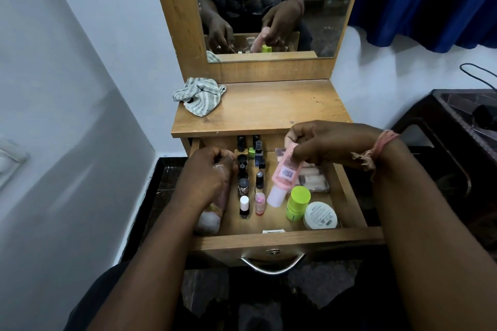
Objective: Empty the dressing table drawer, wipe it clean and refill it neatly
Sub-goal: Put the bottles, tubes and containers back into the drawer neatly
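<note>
Our right hand (pixel 320 146) pinches the pink plastic tube (pixel 282 177), left hand (pixel 212 172) curls among small dark glass bottles (pixel 251 177) — one nudge topples them.

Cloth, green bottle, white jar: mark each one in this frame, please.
cloth (pixel 198 96): head view, middle of the striped folds.
green bottle (pixel 296 203): head view, on its side wall.
white jar (pixel 320 215): head view, centre of the lid.

The right hand (pixel 320 145) pinches a pink tube (pixel 285 172) by its upper end, white cap hanging below the fingers (pixel 298 152) – a green stick (pixel 297 203) and white jar (pixel 320 215) stand just beneath; the left hand (pixel 208 177) curls among small bottles (pixel 251 177) in the open drawer (pixel 282 239) – a striped cloth (pixel 197 95) lies beyond on the bench (pixel 282 107)
</note>
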The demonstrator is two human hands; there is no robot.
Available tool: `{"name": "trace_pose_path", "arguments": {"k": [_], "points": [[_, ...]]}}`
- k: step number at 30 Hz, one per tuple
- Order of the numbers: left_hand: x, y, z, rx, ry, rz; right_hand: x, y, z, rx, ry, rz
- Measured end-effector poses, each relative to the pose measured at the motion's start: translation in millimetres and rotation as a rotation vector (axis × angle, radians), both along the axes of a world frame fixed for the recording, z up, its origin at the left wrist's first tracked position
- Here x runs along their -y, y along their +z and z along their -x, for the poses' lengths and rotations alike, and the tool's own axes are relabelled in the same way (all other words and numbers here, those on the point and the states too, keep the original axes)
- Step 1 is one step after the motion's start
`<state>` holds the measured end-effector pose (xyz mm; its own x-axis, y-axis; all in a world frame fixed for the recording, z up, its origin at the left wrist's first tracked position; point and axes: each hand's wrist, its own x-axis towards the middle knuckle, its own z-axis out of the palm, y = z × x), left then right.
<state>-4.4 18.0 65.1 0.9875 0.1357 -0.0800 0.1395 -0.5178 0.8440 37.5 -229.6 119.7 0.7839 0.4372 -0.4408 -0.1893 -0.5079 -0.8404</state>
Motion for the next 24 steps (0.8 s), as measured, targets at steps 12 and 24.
{"name": "trace_pose_path", "arguments": {"k": [12,24], "points": [[-26.4,27.9,13.0,-0.624,-0.244,0.372,-18.3,9.4,30.9,0.026,0.071,-0.363],[-14.8,21.2,-2.6,-0.355,-0.226,0.852,-11.8,-0.4,19.2,0.169,-0.003,-0.159]]}}
